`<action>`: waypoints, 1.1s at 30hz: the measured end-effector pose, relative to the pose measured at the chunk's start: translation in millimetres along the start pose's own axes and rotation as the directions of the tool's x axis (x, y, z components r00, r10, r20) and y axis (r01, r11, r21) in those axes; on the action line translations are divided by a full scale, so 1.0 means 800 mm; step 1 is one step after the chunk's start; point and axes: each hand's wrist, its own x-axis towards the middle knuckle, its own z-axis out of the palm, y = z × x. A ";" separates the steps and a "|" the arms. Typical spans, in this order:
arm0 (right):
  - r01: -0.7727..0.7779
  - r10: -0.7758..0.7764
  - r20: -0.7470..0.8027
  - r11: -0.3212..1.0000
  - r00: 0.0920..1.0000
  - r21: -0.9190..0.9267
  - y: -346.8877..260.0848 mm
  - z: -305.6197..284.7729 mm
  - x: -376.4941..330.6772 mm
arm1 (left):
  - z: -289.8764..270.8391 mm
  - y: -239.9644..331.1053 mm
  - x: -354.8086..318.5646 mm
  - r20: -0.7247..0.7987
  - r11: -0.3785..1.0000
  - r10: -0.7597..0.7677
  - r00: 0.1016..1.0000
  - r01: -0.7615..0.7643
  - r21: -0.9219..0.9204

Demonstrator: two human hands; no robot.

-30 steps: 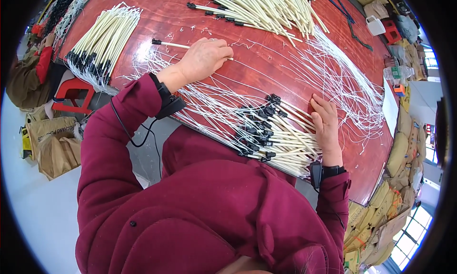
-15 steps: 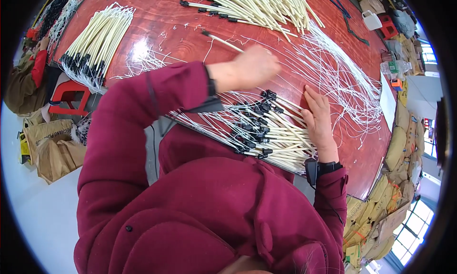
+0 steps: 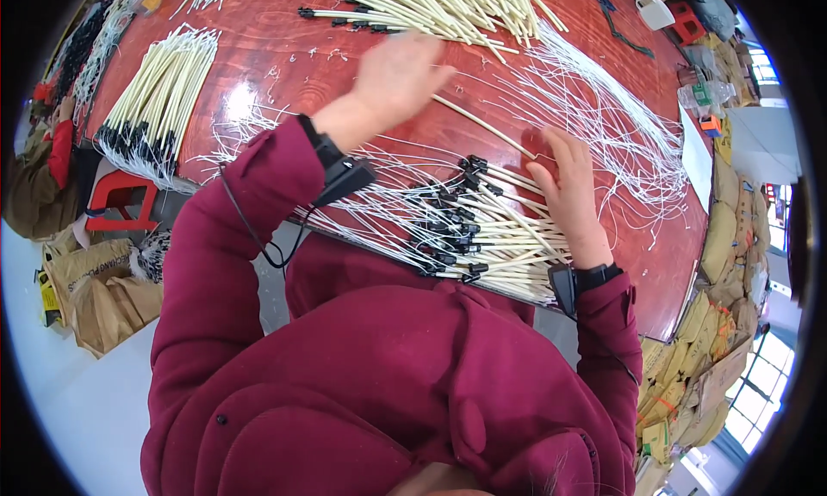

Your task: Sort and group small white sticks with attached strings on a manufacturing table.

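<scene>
Rod [image 3: 482, 126], pale and slim, slants over the table [image 3: 655, 276] just beyond the near pile [image 3: 517, 242], between the two hands. The left hand [image 3: 398, 78], farther beyond the near pile and to its left, is at the rod's upper end; it is blurred, so I cannot tell whether it pinches the rod. The right hand [image 3: 568, 186], at the near pile's right end, has its thumb spread away from its fingers; the rod's lower end comes close to that gap, but contact is unclear.

Handling it well would mean steering with the left hand near the upper end and using the right hand as a light stop. Keeping the rod just above the near pile should spare the black tips [image 3: 457, 229] from snagging. White strings [image 3: 353, 205] trail left of the near pile, and loose strings [image 3: 616, 121] lie beyond it to the right; the rod is best kept clear of both.
</scene>
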 end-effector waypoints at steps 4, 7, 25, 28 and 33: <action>0.016 -0.016 0.014 1.000 1.000 -0.025 -0.009 0.015 0.020 | -0.017 -0.016 0.003 0.394 0.942 -0.334 0.856 0.312 0.122; 0.006 -0.006 0.002 0.999 1.000 -0.045 -0.011 0.024 0.023 | 0.003 -0.026 -0.006 0.350 0.954 -0.292 0.890 0.298 0.036; 0.075 -0.081 0.095 0.995 0.992 0.070 -0.012 -0.097 -0.030 | -0.252 -0.326 -0.095 -0.282 0.842 -0.370 0.885 0.447 0.301; 0.031 -0.052 0.197 0.993 0.979 0.112 -0.024 -0.102 -0.059 | -0.255 -0.313 -0.140 -0.143 0.779 -0.544 0.827 0.561 0.279; -0.005 -0.025 0.229 0.992 0.973 0.127 -0.033 -0.104 -0.081 | -0.200 -0.185 -0.128 0.085 0.817 -0.474 0.877 0.402 0.414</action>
